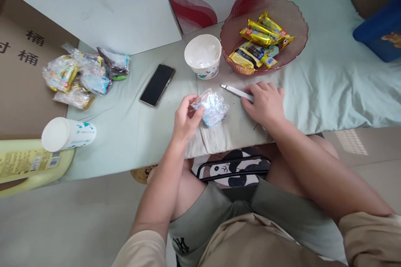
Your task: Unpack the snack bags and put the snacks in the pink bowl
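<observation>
My left hand (188,119) pinches the near left edge of a crinkled clear plastic packet (213,108) with some blue on it, which rests on the cloth. To the right of it, my right hand (266,102) lies palm down, its thumb and fingers closed on the back end of a slim white utility knife (236,91). The knife's metal tip points left, toward a paper cup (205,73) that stands upright with clear plastic inside. Behind my right hand is a pink ribbed bowl (294,29) holding several yellow-wrapped snacks (258,37).
A phone (157,85) lies left of the cup. Further left are a pile of wrapped packets (84,73), a stack of paper cups on its side (69,133) and a yellow-green jug (34,162). Boxes (103,8) line the back; a blue container (380,29) is at right.
</observation>
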`<state>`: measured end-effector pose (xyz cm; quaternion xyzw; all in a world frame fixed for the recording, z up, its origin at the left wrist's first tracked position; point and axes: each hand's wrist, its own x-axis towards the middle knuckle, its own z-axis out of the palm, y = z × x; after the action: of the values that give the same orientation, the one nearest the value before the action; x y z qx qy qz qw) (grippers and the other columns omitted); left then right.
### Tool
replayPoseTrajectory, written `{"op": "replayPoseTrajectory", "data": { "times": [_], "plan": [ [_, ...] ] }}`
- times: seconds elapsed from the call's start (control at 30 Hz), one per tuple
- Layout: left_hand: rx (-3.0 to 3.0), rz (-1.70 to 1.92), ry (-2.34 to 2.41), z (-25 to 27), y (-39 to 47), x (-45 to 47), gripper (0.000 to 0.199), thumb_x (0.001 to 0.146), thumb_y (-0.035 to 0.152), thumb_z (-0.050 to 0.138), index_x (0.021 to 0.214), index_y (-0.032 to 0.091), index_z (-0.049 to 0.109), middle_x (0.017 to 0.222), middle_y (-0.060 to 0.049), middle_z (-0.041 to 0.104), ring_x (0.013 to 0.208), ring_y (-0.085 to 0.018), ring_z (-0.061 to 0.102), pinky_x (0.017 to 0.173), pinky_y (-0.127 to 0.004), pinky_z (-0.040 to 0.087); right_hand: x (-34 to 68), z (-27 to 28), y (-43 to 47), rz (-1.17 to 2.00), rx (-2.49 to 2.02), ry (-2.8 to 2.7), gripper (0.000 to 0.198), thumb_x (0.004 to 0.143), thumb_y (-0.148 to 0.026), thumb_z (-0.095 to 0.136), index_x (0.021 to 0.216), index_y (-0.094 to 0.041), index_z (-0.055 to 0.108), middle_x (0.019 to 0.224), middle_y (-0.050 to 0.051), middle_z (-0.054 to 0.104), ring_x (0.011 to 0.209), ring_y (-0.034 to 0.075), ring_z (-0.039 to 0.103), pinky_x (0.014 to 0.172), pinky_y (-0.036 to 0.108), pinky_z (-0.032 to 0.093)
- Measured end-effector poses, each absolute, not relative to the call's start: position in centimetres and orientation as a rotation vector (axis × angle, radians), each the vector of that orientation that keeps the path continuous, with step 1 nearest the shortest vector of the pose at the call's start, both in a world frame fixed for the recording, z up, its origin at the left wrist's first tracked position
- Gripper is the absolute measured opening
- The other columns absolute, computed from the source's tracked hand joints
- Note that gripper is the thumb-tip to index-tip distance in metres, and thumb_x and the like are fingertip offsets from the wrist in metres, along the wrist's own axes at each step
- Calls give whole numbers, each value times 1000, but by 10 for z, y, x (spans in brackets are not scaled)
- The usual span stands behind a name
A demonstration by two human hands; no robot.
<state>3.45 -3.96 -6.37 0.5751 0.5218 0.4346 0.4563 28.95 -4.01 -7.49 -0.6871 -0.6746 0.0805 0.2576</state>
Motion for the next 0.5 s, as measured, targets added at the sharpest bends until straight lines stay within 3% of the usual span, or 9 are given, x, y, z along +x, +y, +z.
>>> {"op": "replayPoseTrajectory", "data": {
  "times": [0.1,0.2,0.33,0.5],
  "plan": [
    [1682,1111,1333,-59,-37,27,64,75,63,79,123,24,64,139,-13,63,134,-32,58,110,-45,49,286,-72,-42,186,-1840,-1844,25,91,-35,57,109,-21,68,108,15,67,107,36,54,89,50,38],
    [1983,907,1238,-56,-36,25,48,72,45,85,113,23,72,141,-13,64,139,-33,54,120,-51,41,281,-69,-42,207,-1773,-1882,25,92,-33,55,110,-21,68,109,15,66,106,35,54,89,49,39],
    [2037,848,1238,-53,-40,30,16,82,30,74,96,23,78,128,-10,71,124,-28,65,111,-48,50,273,-68,-45,282,-1640,-1940,23,93,-31,54,108,-22,68,107,13,67,105,32,57,87,47,42],
    [1712,1059,1363,-50,-39,29,16,87,37,71,83,22,74,97,-6,76,92,-21,71,87,-36,58,267,-67,-48,476,-1450,-2009,25,93,-31,54,110,-22,69,110,14,68,106,33,61,91,50,47]
  ]
}}
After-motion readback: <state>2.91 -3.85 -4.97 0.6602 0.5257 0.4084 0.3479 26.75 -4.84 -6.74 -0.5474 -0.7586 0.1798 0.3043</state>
